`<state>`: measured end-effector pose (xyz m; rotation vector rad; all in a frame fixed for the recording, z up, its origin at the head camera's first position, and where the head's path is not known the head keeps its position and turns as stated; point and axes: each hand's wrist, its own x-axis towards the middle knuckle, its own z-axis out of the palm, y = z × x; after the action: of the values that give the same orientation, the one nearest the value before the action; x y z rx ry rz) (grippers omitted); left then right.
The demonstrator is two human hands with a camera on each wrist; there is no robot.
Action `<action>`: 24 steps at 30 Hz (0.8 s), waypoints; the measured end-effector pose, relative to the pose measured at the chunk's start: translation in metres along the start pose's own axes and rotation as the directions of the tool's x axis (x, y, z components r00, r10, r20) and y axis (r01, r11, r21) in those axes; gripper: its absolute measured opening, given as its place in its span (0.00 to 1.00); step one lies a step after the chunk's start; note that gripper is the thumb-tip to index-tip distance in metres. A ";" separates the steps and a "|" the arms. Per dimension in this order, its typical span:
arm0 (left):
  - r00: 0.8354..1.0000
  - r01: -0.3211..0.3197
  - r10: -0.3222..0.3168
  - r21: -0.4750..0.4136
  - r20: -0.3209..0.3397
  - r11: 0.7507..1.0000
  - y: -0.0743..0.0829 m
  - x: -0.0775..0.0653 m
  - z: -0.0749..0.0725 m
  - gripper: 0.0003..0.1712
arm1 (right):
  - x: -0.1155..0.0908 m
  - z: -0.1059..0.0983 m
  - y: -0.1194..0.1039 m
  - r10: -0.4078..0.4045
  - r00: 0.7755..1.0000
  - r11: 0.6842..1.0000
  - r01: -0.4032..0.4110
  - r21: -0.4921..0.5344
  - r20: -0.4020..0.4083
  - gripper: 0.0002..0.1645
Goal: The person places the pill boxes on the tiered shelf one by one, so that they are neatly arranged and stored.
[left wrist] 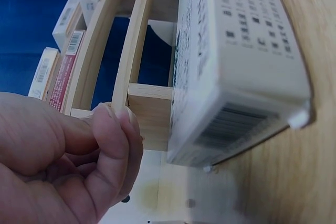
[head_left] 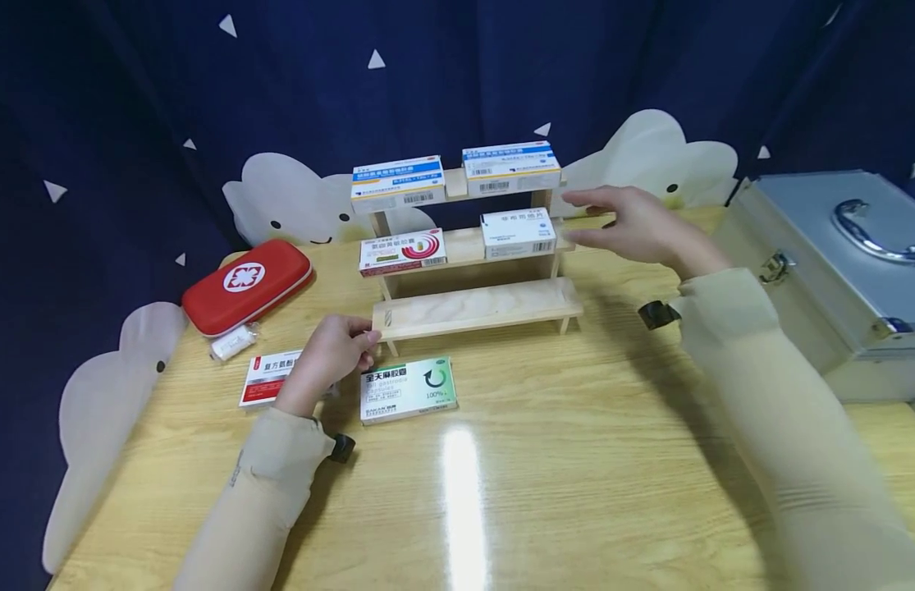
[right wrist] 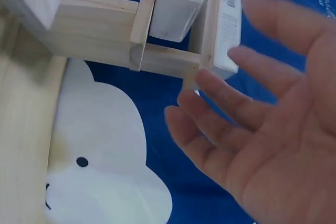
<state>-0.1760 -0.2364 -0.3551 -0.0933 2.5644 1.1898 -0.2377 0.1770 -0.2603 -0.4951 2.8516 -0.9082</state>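
Note:
A three-tier wooden display rack (head_left: 487,305) stands on the table. My left hand (head_left: 335,353) pinches the left end of its lowest step between thumb and fingers, also plain in the left wrist view. My right hand (head_left: 623,222) is beside the rack's right end, fingers spread and holding nothing. On the top tier sit two blue-and-white medicine boxes (head_left: 398,182). The middle tier bears a red-and-white medicine box (head_left: 401,251) and a white medicine box (head_left: 519,233). A green-and-white capsule box (head_left: 408,391) lies on the table before the rack, close to my left hand.
Partly behind my left wrist lies a red-and-white box (head_left: 268,379). A red first-aid case (head_left: 247,287) and a small white wrapped roll (head_left: 233,343) are at the left. On the right stands a silver metal case (head_left: 834,271). A dark blue curtain (head_left: 457,82) hangs behind.

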 end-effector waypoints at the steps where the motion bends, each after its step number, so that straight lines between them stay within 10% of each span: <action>1: 1.000 -0.004 0.004 -0.001 -0.001 1.000 0.001 0.000 0.000 0.19 | -0.006 0.000 0.001 0.025 0.999 1.000 -0.025 0.012 -0.027 0.37; 10: 1.000 0.001 -0.001 0.003 0.003 1.000 0.002 0.001 -0.001 0.16 | -0.039 0.039 0.034 0.244 0.964 0.954 -0.220 0.203 -0.104 0.28; 24: 1.000 -0.004 0.004 0.017 0.004 1.000 0.001 0.002 -0.001 0.17 | -0.034 0.095 0.057 0.261 0.965 0.872 -0.230 0.433 -0.013 0.25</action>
<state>-0.1785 -0.2361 -0.3547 -0.0823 2.5719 1.1687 -0.2027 0.1805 -0.3706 -0.0470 2.5670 -1.4660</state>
